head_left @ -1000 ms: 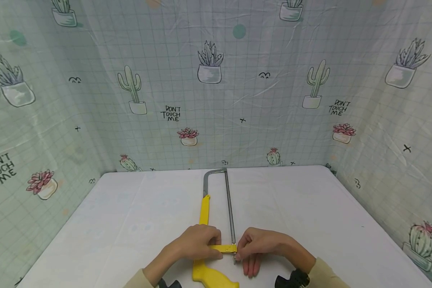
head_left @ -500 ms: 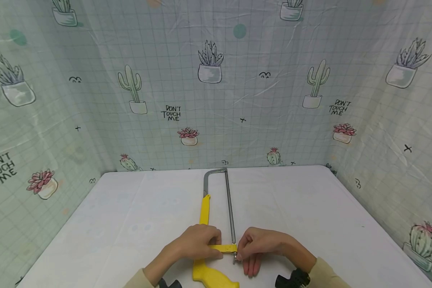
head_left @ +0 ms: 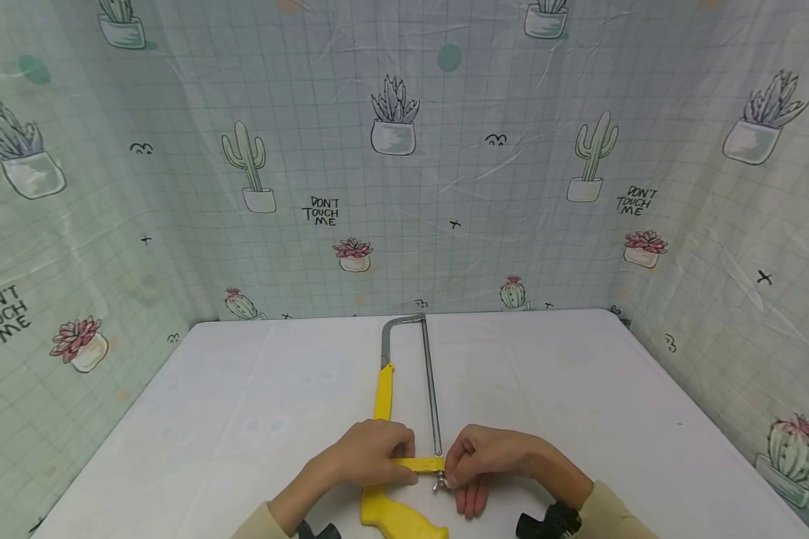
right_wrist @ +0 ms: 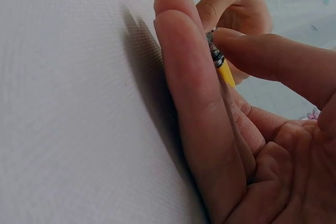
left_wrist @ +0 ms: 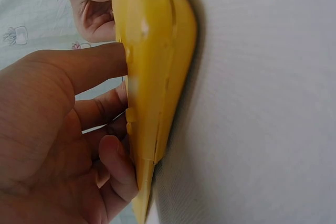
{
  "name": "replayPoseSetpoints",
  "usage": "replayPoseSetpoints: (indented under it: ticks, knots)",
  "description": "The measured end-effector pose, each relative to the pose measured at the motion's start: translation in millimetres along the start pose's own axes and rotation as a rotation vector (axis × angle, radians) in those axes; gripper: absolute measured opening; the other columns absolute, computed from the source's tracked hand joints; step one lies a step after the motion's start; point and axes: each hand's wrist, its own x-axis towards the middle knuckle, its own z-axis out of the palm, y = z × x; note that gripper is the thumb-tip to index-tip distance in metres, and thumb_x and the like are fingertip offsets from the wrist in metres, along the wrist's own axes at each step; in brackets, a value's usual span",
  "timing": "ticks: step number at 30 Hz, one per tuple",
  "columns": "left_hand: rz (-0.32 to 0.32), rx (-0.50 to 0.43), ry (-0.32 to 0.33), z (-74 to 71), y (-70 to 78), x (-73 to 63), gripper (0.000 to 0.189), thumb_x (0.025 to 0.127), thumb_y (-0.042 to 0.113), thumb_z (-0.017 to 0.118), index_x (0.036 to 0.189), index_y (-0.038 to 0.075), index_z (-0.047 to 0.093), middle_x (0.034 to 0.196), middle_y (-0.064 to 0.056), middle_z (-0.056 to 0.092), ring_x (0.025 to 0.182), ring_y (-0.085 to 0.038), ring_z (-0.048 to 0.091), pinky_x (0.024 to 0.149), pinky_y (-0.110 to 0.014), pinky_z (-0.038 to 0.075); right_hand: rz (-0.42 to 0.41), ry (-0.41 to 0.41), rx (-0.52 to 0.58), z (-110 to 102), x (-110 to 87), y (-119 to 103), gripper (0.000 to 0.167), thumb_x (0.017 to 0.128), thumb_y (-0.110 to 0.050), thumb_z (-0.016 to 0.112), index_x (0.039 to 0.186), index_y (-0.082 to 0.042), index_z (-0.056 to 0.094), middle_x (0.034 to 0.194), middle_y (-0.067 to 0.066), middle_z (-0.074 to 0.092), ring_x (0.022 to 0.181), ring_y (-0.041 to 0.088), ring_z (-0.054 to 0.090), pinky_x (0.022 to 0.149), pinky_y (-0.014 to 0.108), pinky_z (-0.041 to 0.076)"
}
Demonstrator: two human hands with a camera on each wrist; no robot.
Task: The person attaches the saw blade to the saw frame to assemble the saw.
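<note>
A hacksaw [head_left: 401, 518] with a yellow handle and a grey metal front frame lies flat on the white table, its far end near the back edge. Its blade [head_left: 431, 389] runs along the right side. In the head view my left hand [head_left: 371, 453] grips the yellow frame, thumb on the near side of the short crossbar [head_left: 426, 465]. At the crossbar's right end sits a small metal wing nut [head_left: 440, 483], which my right hand [head_left: 492, 453] pinches between thumb and index finger. The right wrist view shows the nut's threaded part [right_wrist: 216, 55]; lower fingers [right_wrist: 191, 77] rest along the table.
White cloth covers the table [head_left: 256, 397]. A curtain [head_left: 404, 187] printed with cacti hangs behind it and along both sides. Black wrist cameras show below each hand, the right one [head_left: 549, 522] more fully.
The wing nut has turned, and its wings now point a different way. My right fingertips have shifted slightly with it. The left hand and the hacksaw have stayed put.
</note>
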Motion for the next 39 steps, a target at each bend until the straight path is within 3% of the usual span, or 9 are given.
replayPoseSetpoints:
  ticks: [19, 39]
  knots:
    - [-0.035, -0.017, -0.017, 4.2, -0.1, 0.6, 0.02, 0.084, 0.039, 0.081, 0.083, 0.029, 0.064, 0.069, 0.016, 0.054, 0.063, -0.001, 0.046, 0.061, -0.02, 0.038, 0.0, -0.005, 0.016, 2.4, 0.4, 3.3, 0.021, 0.096, -0.01, 0.065, 0.106, 0.007, 0.07, 0.074, 0.0, 0.075, 0.062, 0.007, 0.073, 0.057, 0.021, 0.057]
    - [-0.021, -0.016, -0.008, -1.5, 2.4, -0.6, 0.021, 0.084, 0.037, 0.083, 0.085, 0.026, 0.065, 0.071, 0.015, 0.054, 0.064, -0.001, 0.045, 0.061, -0.021, 0.038, 0.024, 0.002, 0.002, 2.8, 2.7, -1.0, 0.009, 0.095, -0.009, 0.064, 0.098, -0.003, 0.07, 0.073, 0.0, 0.075, 0.061, 0.006, 0.072, 0.056, 0.02, 0.056]
